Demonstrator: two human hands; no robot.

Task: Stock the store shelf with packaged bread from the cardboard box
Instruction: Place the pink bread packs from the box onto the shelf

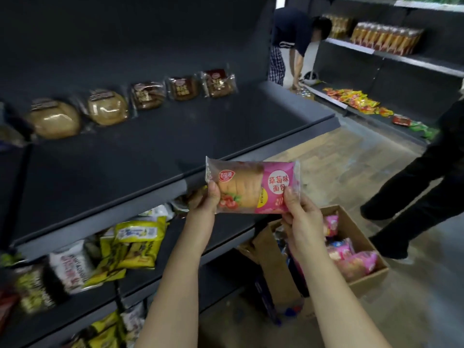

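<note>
A: Where is the bread packet (252,188) held?
B: Before the shelf (150,146) edge, up from the cardboard box (367,280). It is pinched low at both ends, by the left hand (206,199) and the right hand (301,214).
A: How should it be handled?
B: It is judged light, soft and easily crushed. The slick wrapper is best gripped by its sealed ends.

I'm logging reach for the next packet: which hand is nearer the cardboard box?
Right. The right hand holds the bread packet above the cardboard box; the left hand holds its other end, farther off beside the shelf edge.
</note>
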